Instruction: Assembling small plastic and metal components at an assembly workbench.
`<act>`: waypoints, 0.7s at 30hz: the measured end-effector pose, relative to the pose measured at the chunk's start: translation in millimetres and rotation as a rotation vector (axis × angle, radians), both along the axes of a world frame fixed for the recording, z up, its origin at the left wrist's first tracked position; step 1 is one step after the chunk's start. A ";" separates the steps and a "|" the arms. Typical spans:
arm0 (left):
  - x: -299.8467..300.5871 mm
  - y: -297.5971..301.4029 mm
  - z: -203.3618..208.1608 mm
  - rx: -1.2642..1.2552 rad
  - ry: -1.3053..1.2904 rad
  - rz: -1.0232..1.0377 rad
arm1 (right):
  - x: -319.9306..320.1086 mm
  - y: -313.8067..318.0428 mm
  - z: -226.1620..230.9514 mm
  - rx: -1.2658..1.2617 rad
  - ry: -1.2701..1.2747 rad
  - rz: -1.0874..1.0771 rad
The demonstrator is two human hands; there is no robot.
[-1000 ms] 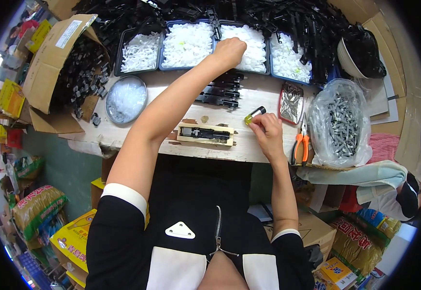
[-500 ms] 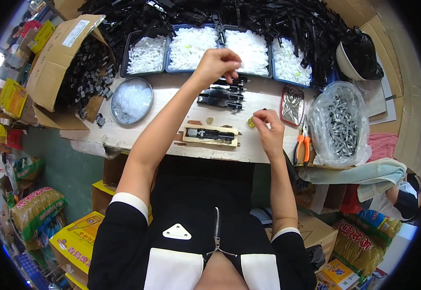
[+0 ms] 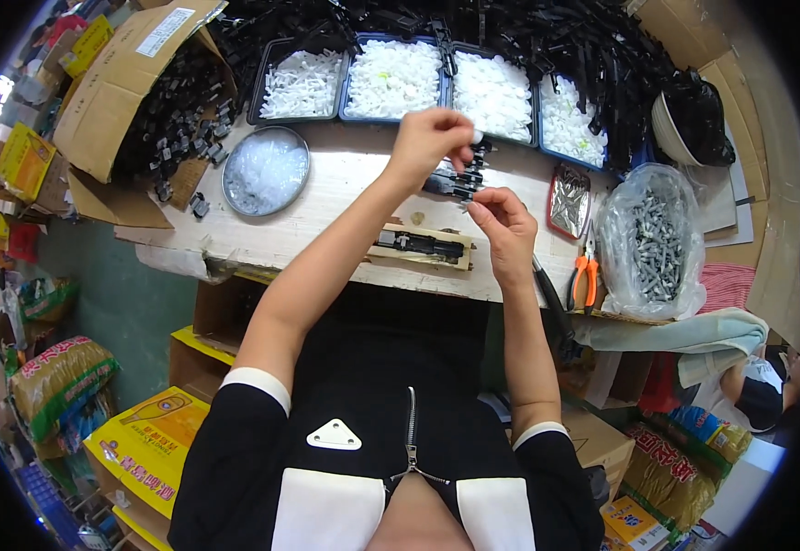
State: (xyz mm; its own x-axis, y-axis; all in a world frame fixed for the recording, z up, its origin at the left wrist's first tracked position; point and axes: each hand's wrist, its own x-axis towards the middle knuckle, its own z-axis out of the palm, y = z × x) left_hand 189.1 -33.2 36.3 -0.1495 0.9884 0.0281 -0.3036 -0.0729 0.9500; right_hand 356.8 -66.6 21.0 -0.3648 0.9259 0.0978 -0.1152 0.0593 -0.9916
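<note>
My left hand [image 3: 432, 147] is closed in a pinch, with a small white plastic piece [image 3: 477, 137] at its fingertips, over the row of black plastic assemblies [image 3: 455, 184]. Just nearer to me, my right hand [image 3: 508, 237] is also closed, thumb and forefinger together at the near end of that row. What it pinches, if anything, is too small to make out. In front of both hands, a wooden holder [image 3: 383, 254] lies at the table's near edge with a long black part [image 3: 423, 245] in its slot. My left forearm covers the holder's left end.
Trays of white pieces [image 3: 391, 78] line the back below heaped black parts [image 3: 593, 55]. Left are a carton [image 3: 111, 101] of dark pieces and a round dish [image 3: 267, 170]. Right are a red tin [image 3: 568, 202] of pins, orange-handled pliers [image 3: 585, 275] and a bag [image 3: 652, 243] of grey parts.
My left hand has come down from the trays toward the black assemblies, a white piece now showing in its fingertips. My right hand has moved up toward it. The view has shifted slightly.
</note>
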 end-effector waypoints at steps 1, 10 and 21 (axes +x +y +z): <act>2.4 19.5 1.9 0.030 0.133 0.039 | 0.8 -1.1 0.3 0.024 -0.013 -0.013; -4.2 5.6 0.8 -0.033 0.059 0.002 | 29.9 2.4 0.1 -0.045 0.021 -0.111; -5.6 -109.2 -13.8 -0.073 -0.206 -0.215 | -15.2 -9.8 8.3 -0.125 0.191 0.067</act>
